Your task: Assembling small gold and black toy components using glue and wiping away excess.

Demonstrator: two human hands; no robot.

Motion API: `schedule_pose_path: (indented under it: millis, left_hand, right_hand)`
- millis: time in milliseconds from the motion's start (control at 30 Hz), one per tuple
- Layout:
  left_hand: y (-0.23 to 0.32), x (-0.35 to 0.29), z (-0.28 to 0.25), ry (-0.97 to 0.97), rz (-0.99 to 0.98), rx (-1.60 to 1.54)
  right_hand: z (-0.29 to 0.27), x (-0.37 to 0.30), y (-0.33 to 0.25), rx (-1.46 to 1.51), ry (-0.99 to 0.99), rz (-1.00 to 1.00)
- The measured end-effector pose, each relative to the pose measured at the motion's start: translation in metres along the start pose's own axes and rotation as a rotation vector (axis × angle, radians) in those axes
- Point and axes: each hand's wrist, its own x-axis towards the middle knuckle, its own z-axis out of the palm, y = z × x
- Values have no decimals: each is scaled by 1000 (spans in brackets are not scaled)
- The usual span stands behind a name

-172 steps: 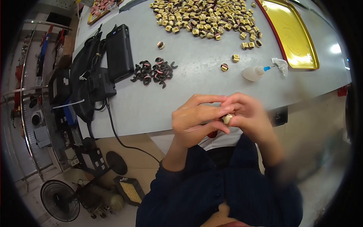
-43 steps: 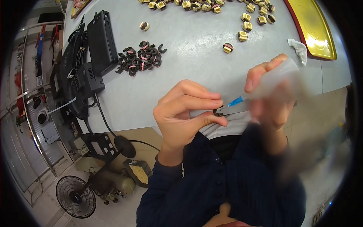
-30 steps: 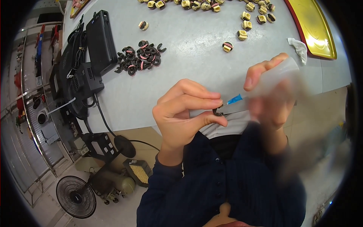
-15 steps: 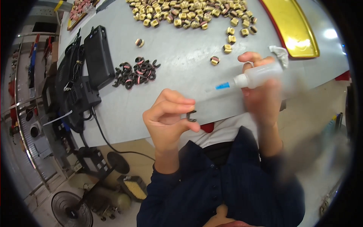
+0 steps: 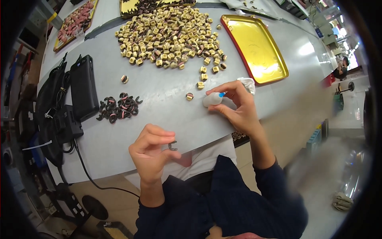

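Note:
In my left hand (image 5: 151, 149), thumb and fingertips pinch a small dark C-shaped piece (image 5: 172, 146) above the near table edge. My right hand (image 5: 240, 107) has its thumb and fingers around a white squeeze bottle (image 5: 211, 100) with a blue needle tip. The bottle is roughly upright at the tabletop, tip upward; whether its base touches is hard to tell. A loose pile of dark curved pieces with pink parts (image 5: 119, 108) lies left of my hands. Just beyond the bottle is a single cream, dark and pink block-like piece (image 5: 190, 96).
A large heap of cream-and-dark pieces (image 5: 167, 36) covers the far middle of the grey table (image 5: 167, 85). A gold tray (image 5: 258, 47) lies at right, with a crumpled white cloth (image 5: 246, 85) near it. A black box-shaped device (image 5: 84, 87) and cables stand at left.
My right hand has turned the bottle from lying sideways, tip to the left, to roughly upright, lowering it toward the table. My left hand still pinches the dark piece. The view has shifted.

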Motion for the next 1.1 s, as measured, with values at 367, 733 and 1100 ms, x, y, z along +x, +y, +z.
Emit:
schedule_pose_path:
  millis: [367, 733, 1100]
  left_hand:
    - [-1, 3, 4, -60, 29, 19]
    - [2, -4, 0, -2, 46, 123]
    - [1, -1, 6, -5, 34, 124]
  right_hand:
    - [-134, 93, 12, -750, 128, -281]
    - [-122, 173, 79, -708, -3, -223]
    - [-137, 143, 60, -302, 299, -149]
